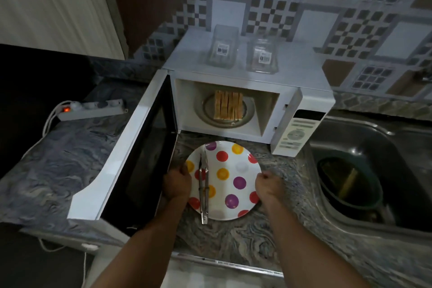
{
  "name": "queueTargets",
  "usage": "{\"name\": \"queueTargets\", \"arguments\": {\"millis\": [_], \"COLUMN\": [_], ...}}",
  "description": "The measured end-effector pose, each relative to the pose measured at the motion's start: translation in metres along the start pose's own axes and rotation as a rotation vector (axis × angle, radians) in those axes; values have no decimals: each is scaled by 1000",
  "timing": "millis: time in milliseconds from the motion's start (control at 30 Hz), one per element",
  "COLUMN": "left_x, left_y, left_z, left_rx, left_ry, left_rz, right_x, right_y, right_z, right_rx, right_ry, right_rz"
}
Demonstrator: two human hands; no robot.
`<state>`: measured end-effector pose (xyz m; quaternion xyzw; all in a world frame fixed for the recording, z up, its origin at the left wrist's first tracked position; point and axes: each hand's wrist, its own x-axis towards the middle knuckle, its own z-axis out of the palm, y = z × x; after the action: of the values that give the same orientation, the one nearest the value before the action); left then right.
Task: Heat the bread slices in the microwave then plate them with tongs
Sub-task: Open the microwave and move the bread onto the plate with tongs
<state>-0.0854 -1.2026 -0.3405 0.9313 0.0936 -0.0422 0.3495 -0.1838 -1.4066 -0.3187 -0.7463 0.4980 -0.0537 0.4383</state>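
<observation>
- Sitting far left on the marbled counter [70,147] is a power strip [92,109] with its red switch glowing, cord trailing off the edge.
- Microwave door [131,159] hangs wide open, swung out to the left, right beside the left hand.
- Left hand [177,183] grips the left rim of the polka-dot plate [233,170], fingers curled over the edge.
- Tongs [203,184] lie lengthwise on the plate's left side, handle end poking past the near rim.
- Bread slices [228,105] stand packed together on the turntable inside the microwave [304,100], just behind the plate.
- Two clear jars [222,48] sit on top of the microwave.
- Right hand [268,186] pinches the plate's right rim.
- Sink [374,170] at far right holds a dark pot [346,182].
</observation>
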Motion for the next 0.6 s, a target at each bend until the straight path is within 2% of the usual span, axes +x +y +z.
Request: {"name": "queueTargets", "arguments": {"millis": [233,400,600], "left_x": [0,-1,5], "left_y": [12,16,13], "left_z": [-2,-2,-3], "left_rx": [204,337,471], "left_ry": [17,0,-75], "left_rz": [94,140,159], "right_x": [20,27,36], "right_y": [4,5,3], "right_z": [2,5,7], "right_rx": [-205,-186,-302], "right_ry": [39,72,96], "right_rz": [-87,-95,-170]}}
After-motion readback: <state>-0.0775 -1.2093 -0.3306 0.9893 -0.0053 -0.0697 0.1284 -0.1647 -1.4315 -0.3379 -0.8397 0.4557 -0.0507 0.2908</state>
